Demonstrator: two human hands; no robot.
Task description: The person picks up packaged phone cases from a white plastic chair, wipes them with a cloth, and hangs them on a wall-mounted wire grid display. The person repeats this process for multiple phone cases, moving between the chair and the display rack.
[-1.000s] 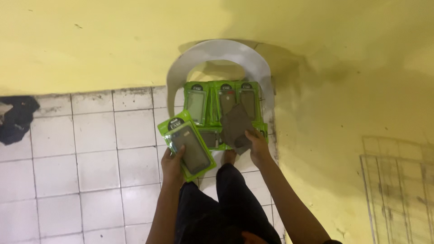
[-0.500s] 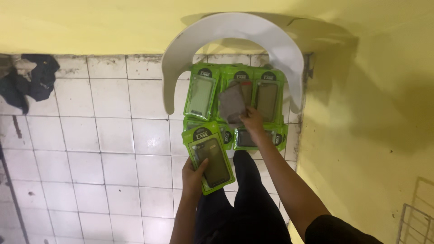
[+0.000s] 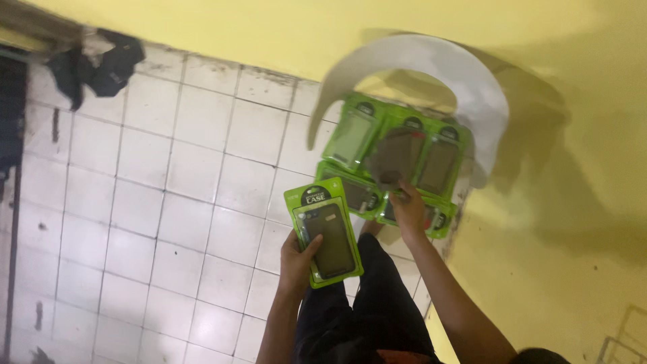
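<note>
White tiled floor (image 3: pixel 135 202); left hand (image 3: pixel 296 259) grips green packaged case (image 3: pixel 323 232), right hand (image 3: pixel 408 212) pinches dark case (image 3: pixel 394 158).

bright green packs (image 3: pixel 404 162) with dark cases on a white chair (image 3: pixel 465 74), yellow wall (image 3: pixel 269 27), white tiled floor (image 3: pixel 135 202), black cloth (image 3: pixel 101 64).

A glossy green card pack (image 3: pixel 325 232) with a clear plastic blister is held in the left hand (image 3: pixel 296 259). A matt dark case (image 3: pixel 394 158) is gripped by the right hand (image 3: pixel 408 212). Similar glossy packs (image 3: pixel 354 138) are laid on a smooth white plastic chair (image 3: pixel 472 87). The floor (image 3: pixel 168 202) is covered in glazed, stained white tiles. The wall (image 3: pixel 573 202) is finished in matt yellow paint.
</note>
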